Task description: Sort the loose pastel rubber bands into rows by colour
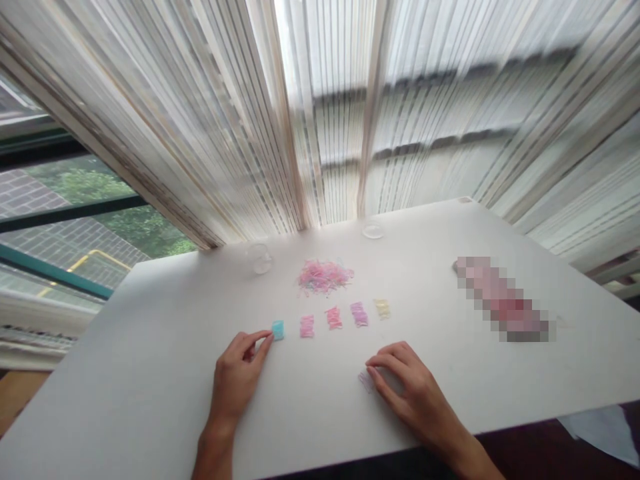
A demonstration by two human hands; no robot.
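Bare left hand (237, 373), bare right hand (413, 390), slim fingers (256, 337), narrow wrists (223, 415), uncovered forearms (216, 448)

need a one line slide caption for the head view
Left hand at blue strips, right hand at pale lilac strips, on a white table.

A white desk (165, 373) stands before sheer striped curtains (225, 133), with daylight glowing through them. At left, a dark-framed window (75, 213) shows green foliage (90, 183) and brickwork (35, 197) outside.
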